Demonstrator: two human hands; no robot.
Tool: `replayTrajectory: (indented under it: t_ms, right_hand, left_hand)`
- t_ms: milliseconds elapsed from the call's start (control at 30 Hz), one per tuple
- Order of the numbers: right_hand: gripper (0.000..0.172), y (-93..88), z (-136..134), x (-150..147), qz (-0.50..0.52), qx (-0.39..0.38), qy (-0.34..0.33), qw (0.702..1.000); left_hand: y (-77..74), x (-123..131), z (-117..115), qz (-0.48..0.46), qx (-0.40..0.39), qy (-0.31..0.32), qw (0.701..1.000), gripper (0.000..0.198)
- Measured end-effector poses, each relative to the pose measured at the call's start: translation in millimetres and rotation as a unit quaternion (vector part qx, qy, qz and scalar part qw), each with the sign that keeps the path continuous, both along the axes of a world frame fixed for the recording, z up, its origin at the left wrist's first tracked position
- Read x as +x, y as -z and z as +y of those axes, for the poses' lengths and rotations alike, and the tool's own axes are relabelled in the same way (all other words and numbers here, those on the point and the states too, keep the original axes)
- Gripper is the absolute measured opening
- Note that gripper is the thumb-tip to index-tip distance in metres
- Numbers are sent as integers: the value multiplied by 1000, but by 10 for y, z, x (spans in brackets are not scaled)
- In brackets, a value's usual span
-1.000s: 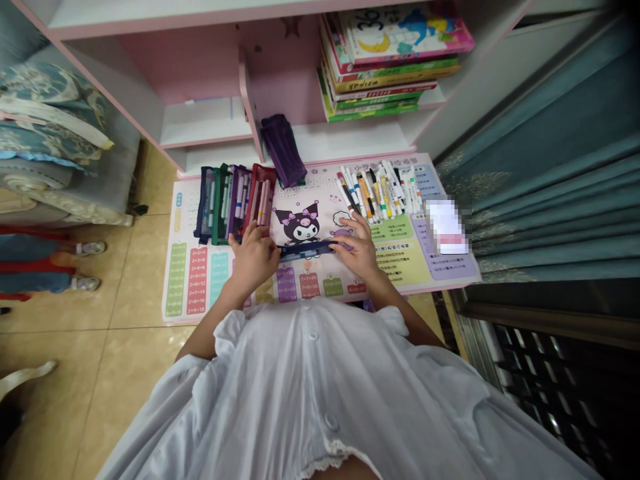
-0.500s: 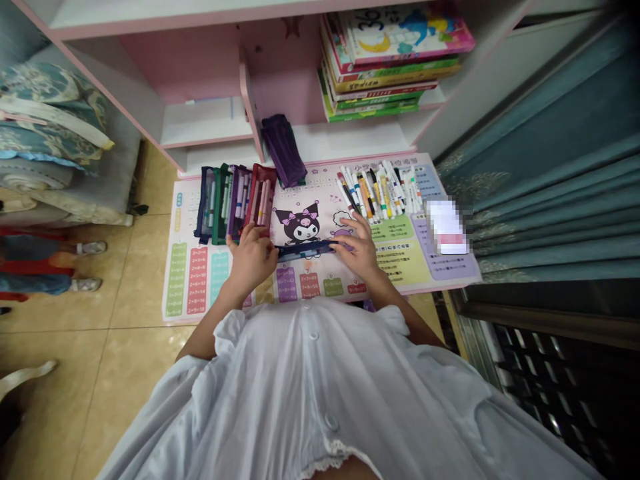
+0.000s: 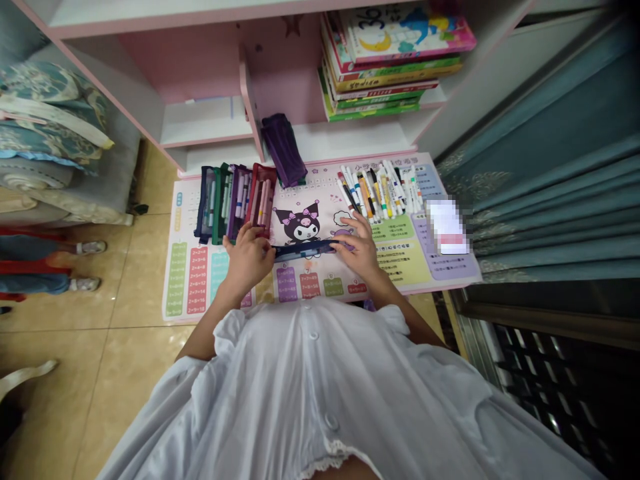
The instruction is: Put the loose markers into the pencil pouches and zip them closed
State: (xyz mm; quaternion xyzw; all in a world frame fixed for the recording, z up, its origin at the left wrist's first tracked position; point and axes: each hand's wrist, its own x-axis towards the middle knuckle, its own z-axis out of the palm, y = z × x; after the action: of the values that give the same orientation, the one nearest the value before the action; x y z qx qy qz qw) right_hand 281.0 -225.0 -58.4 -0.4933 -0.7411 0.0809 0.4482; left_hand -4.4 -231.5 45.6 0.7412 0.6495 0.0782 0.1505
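Where our two hands are busy: we have a slim blue zip pouch (image 3: 306, 251) stretched between them, above the front part of the desk (image 3: 327, 197); we cannot tell whether its underside touches the top.
Left hand (image 3: 249, 259): we pinch the pouch's left end between thumb and fingertips, the remaining fingers half curled and close to the red pouch (image 3: 261, 200).
Right hand (image 3: 357, 248): we have the right end between thumb and forefinger, the other fingers lifted and loosely spread.
Inside our pouch: we make out pale blue, pen-like shapes through the side.
Row on the left: we see a navy pouch (image 3: 204, 210), a green pouch (image 3: 221, 207), a purple pouch (image 3: 241, 200) and the red one side by side, markers showing inside.
Behind: we have a flat, dark purple pouch (image 3: 284, 150) lying aslant, with green showing under its edge.
Loose pens: we see white-barrelled markers (image 3: 381, 190) bunched beyond our right hand.
Far right: we have a blurred-out pale object (image 3: 447, 227) near the edge.
Shelf: we see a stack of books (image 3: 385, 73) at the right.
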Motion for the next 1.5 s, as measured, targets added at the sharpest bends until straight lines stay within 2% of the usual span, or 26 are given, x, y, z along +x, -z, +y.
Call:
replayTrajectory:
  t_ms: [400,600,1500]
  right_hand:
    - [17,-7,-3,14,-4,-26,7,1000]
    - [15,-19,-3,14,-13,6,9,1000]
    - [11,-21,-17,40,0,-18,17,1000]
  left_hand:
    - [70,-108,-12,-8,18,-21,1000,17]
    - [50,-148,-12,-10,19,-37,999,18]
    - [-24,-250,-45,-39,14,-85,996,18]
